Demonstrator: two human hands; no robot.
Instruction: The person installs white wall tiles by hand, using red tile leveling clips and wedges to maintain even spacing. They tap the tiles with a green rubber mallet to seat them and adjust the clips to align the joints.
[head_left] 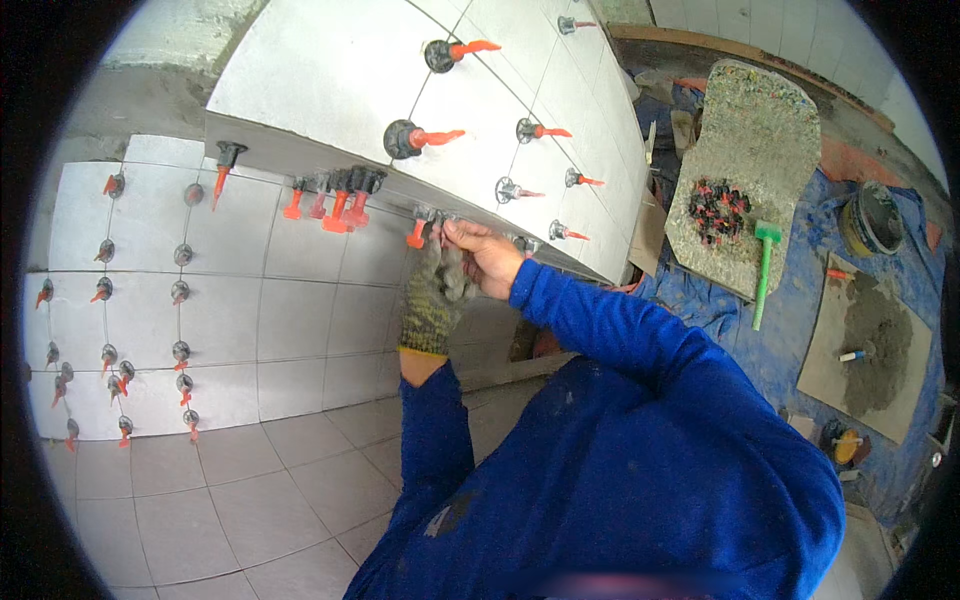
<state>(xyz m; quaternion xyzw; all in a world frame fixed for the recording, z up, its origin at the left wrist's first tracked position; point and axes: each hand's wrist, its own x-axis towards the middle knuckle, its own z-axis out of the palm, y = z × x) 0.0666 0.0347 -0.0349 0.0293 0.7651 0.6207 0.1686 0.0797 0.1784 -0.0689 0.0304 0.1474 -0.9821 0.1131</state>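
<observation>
My left hand [437, 290] wears a grey-and-yellow knit glove and reaches up to the lower edge of the white tiled ledge [310, 85]. Bare, my right hand [484, 258] meets it there, thumb and fingers pinched together. What lies between the fingers of either hand is too small or hidden to make out. Just left of my fingertips, a red tile leveling clip [417, 236] with a dark base hangs from the ledge's underside. Further left hangs a tight cluster of red tile levelers [345, 208]. More levelers with red handles [432, 138] stick out along the joints of the ledge's face.
White wall tiles [300, 305] with rows of levelers stand at left above floor tiles [290, 510]. At right, a rough slab [750, 120] carries a pile of red-and-black levelers [718, 210] and a green hammer [766, 260]. Beyond are a bucket [855, 225] and a mortar-smeared board [825, 350].
</observation>
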